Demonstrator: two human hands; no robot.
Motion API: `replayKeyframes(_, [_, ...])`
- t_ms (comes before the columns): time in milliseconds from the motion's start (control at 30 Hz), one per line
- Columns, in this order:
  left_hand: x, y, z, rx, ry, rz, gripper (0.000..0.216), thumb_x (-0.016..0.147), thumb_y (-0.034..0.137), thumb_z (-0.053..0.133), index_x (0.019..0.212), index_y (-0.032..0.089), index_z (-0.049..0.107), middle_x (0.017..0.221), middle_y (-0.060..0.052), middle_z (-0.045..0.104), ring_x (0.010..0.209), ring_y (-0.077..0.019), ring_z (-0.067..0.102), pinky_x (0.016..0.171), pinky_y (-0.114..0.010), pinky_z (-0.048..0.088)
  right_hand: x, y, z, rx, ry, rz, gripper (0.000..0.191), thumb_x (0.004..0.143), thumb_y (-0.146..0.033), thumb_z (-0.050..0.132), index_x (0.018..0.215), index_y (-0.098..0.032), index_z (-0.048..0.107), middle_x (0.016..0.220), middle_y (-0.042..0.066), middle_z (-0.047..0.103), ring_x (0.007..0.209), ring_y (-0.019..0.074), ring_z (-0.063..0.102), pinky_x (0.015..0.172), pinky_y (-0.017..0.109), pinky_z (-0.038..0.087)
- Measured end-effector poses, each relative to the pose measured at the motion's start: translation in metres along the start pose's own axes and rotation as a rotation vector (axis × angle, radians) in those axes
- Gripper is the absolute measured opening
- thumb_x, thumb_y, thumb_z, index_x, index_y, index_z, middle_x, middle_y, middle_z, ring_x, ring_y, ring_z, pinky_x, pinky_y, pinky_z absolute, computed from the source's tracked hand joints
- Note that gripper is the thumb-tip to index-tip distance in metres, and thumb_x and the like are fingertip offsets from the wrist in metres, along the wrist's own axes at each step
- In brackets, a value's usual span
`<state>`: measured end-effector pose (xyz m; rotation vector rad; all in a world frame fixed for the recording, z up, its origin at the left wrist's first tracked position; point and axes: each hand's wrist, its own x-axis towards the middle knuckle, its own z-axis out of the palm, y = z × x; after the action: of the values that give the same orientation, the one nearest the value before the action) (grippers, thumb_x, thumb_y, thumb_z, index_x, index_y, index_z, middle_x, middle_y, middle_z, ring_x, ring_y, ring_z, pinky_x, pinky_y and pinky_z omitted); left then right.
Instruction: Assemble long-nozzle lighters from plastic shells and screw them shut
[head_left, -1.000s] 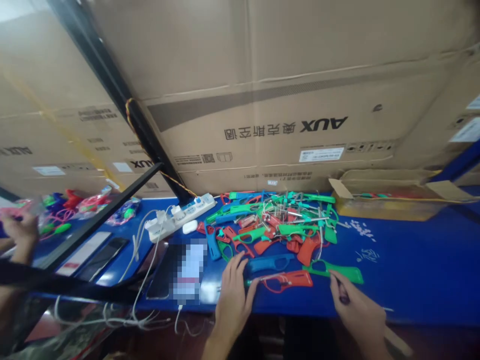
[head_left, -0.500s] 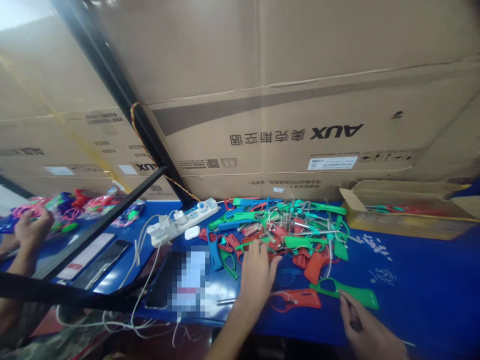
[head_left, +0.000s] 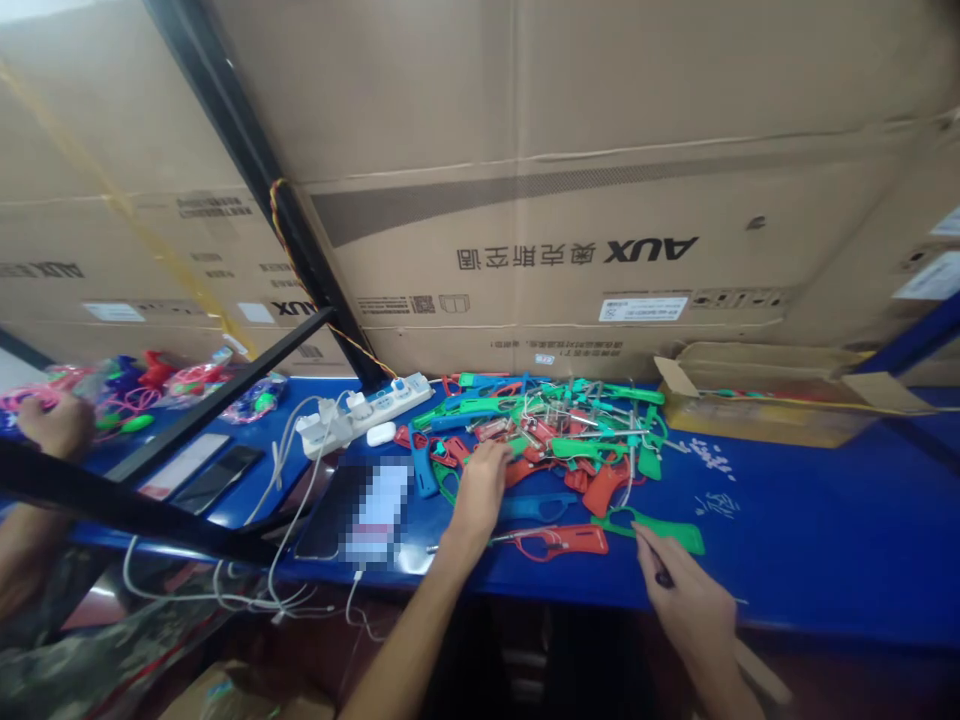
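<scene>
My left hand (head_left: 480, 487) reaches into a heap of red, green and blue lighter casings (head_left: 600, 447) and metal tubes. Its fingers are drawn together at the heap's near side; what they grip is hidden. My right hand (head_left: 690, 585) is closed around a slim dark-handled tool (head_left: 663, 577), mostly covered by the fingers. Just beyond it lies a green lighter casing (head_left: 671, 533). Between my hands a red long-neck lighter (head_left: 574, 541) lies flat, its metal tube pointing left. A blue lighter casing (head_left: 536, 507) rests behind it.
A cardboard box (head_left: 765, 425) with casings stands at the right, near small white pieces (head_left: 709, 456). On the left are a power strip (head_left: 367, 415), cables, a phone (head_left: 382, 510) and a black metal frame (head_left: 225, 390). Another person's hand (head_left: 60, 428) touches bagged items.
My left hand's fingers have drawn together from a spread pose at the heap. My right hand keeps its hold on the dark-handled tool. The whole view has shifted slightly.
</scene>
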<state>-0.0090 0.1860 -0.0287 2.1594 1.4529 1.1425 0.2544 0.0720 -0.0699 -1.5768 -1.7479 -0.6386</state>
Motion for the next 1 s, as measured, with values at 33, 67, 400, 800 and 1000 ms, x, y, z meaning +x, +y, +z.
replayKeyframes(33, [-0.007, 0.002, -0.006, -0.039, 0.011, 0.004, 0.021, 0.102, 0.016, 0.048, 0.107, 0.021, 0.067, 0.100, -0.007, 0.068, 0.098, -0.0226, 0.067, 0.090, -0.039, 0.055, 0.002, -0.003, -0.002, 0.041, -0.035, 0.004, 0.027, 0.101, -0.027, 0.056, 0.105, -0.021, 0.081, 0.078, 0.002, 0.077, 0.055, 0.0092, 0.066, 0.055, 0.018, 0.045])
replayKeyframes(67, [-0.015, 0.005, -0.013, -0.078, 0.023, 0.005, 0.020, 0.103, 0.020, 0.049, 0.110, 0.022, 0.067, 0.102, -0.007, 0.068, 0.099, -0.0223, 0.067, 0.091, -0.039, 0.054, 0.005, -0.008, -0.004, 0.100, -0.078, 0.001, 0.029, 0.102, -0.028, 0.053, 0.107, -0.021, 0.081, 0.078, 0.002, 0.076, 0.055, 0.0085, 0.064, 0.054, 0.018, 0.044])
replayKeyframes(400, [-0.100, 0.037, -0.023, -0.314, 0.001, -0.148, 0.017, 0.100, 0.029, 0.060, 0.096, 0.020, 0.074, 0.082, -0.002, 0.073, 0.068, -0.0150, 0.068, 0.067, -0.024, 0.055, 0.019, -0.030, 0.011, 0.494, -0.413, -0.184, 0.032, 0.106, -0.039, 0.048, 0.109, -0.029, 0.079, 0.081, -0.001, 0.066, 0.060, 0.0066, 0.059, 0.057, 0.017, 0.041])
replayKeyframes(800, [-0.096, 0.034, -0.011, -0.246, -0.075, -0.127, 0.022, 0.099, 0.034, 0.062, 0.110, 0.022, 0.077, 0.099, -0.005, 0.078, 0.089, -0.0185, 0.074, 0.083, -0.027, 0.058, 0.013, -0.027, 0.016, 0.550, -0.471, -0.188, 0.035, 0.107, -0.041, 0.046, 0.113, -0.029, 0.077, 0.082, 0.000, 0.063, 0.056, 0.0079, 0.056, 0.053, 0.022, 0.039])
replayKeyframes(1000, [-0.098, 0.032, 0.001, -0.090, -0.105, -0.073, 0.025, 0.103, 0.029, 0.053, 0.111, 0.022, 0.076, 0.101, -0.006, 0.079, 0.092, -0.0200, 0.074, 0.084, -0.031, 0.059, 0.010, -0.024, 0.019, 0.571, -0.499, -0.187, 0.032, 0.106, -0.038, 0.048, 0.115, -0.028, 0.076, 0.084, 0.000, 0.064, 0.059, 0.0080, 0.058, 0.056, 0.022, 0.040])
